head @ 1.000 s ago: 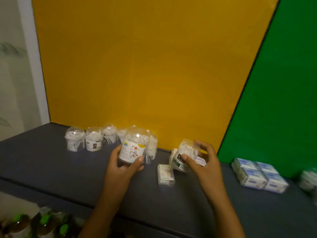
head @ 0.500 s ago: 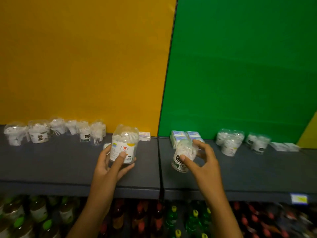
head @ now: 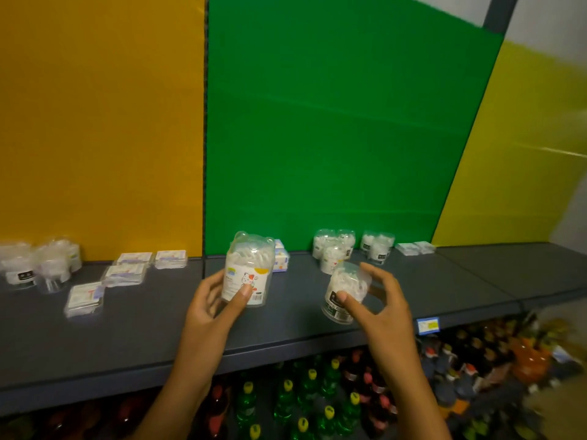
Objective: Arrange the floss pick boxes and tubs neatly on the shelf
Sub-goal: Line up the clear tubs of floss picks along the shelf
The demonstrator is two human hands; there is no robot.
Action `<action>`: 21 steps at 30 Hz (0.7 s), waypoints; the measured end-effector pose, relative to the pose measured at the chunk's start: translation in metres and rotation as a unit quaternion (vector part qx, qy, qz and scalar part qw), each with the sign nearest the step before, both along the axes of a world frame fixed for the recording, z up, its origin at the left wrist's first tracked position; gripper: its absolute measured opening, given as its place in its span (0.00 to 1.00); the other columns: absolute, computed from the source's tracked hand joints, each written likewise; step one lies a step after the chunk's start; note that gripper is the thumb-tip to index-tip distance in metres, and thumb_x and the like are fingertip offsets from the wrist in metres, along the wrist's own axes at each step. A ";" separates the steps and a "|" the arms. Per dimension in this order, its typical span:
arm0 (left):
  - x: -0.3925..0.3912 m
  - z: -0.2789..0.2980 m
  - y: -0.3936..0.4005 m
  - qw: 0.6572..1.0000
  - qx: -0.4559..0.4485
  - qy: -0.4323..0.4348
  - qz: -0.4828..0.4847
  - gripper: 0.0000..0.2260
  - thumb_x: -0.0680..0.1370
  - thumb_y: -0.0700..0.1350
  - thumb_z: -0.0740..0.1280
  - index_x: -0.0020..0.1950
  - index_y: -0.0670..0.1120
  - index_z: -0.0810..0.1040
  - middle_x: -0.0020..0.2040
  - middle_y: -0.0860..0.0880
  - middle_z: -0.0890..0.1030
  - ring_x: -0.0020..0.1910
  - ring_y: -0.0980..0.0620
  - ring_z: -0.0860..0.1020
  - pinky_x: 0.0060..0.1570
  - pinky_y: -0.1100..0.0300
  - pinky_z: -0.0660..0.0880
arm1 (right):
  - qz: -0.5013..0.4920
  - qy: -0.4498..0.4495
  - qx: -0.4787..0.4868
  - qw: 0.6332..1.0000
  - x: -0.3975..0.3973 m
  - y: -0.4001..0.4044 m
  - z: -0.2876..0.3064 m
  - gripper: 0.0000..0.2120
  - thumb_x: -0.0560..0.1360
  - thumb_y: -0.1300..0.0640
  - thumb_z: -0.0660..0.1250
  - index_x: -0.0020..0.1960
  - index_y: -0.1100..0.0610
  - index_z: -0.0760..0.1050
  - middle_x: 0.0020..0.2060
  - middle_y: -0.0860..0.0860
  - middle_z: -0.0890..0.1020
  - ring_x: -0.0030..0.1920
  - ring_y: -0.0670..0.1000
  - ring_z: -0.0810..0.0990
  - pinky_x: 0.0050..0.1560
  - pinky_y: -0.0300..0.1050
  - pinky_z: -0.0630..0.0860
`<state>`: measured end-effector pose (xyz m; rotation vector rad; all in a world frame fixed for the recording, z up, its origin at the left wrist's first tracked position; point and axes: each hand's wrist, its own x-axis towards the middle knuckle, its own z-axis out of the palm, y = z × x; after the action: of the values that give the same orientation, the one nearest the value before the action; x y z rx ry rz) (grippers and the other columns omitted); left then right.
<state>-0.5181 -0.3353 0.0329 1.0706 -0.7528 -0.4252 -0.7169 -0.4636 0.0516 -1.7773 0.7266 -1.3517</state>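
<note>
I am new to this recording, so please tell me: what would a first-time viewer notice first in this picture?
First, the two hands at the centre: the left hand holds a clear tub with a cartoon label, and the right hand holds a smaller tub with a dark label, tilted, above the grey shelf. Behind them stand bright panels, orange on the left and green in the middle.

Blurred tubs (head: 35, 268) at left edge, labels unreadable

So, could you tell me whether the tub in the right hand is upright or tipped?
Tipped: the dark-labelled tub in the right hand leans, its clear dome up-right and its base down-left.
</note>
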 end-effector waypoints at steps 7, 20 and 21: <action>-0.005 -0.009 -0.080 1.000 0.018 -0.005 -0.021 0.20 0.71 0.41 0.72 0.62 0.46 0.73 0.55 0.53 0.80 0.50 0.64 0.80 0.43 0.73 0.75 | -0.038 0.029 -0.003 0.999 -0.014 -0.063 -0.005 0.23 0.70 0.59 0.77 0.61 0.47 0.74 0.60 0.48 0.76 0.58 0.41 0.76 0.43 0.26 0.74; 0.019 0.022 -0.231 0.994 -0.010 -0.093 -0.051 0.37 0.71 0.32 0.72 0.73 0.55 0.61 0.58 0.49 0.78 0.48 0.57 0.83 0.41 0.69 0.77 | -0.060 0.056 -0.020 0.996 -0.003 -0.213 -0.002 0.24 0.69 0.54 0.77 0.62 0.45 0.74 0.61 0.43 0.76 0.59 0.42 0.76 0.45 0.28 0.75; 0.019 0.023 -0.240 0.994 -0.012 -0.100 -0.054 0.38 0.71 0.32 0.72 0.73 0.55 0.61 0.58 0.49 0.78 0.48 0.56 0.83 0.41 0.69 0.77 | -0.063 0.056 -0.020 0.996 -0.004 -0.222 -0.003 0.24 0.69 0.53 0.76 0.63 0.45 0.73 0.61 0.42 0.76 0.60 0.42 0.76 0.45 0.28 0.75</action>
<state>-0.4993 -0.5754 0.0559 1.0639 -0.9936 -0.4040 -0.7209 -0.6860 0.0482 -1.8785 0.8911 -1.3645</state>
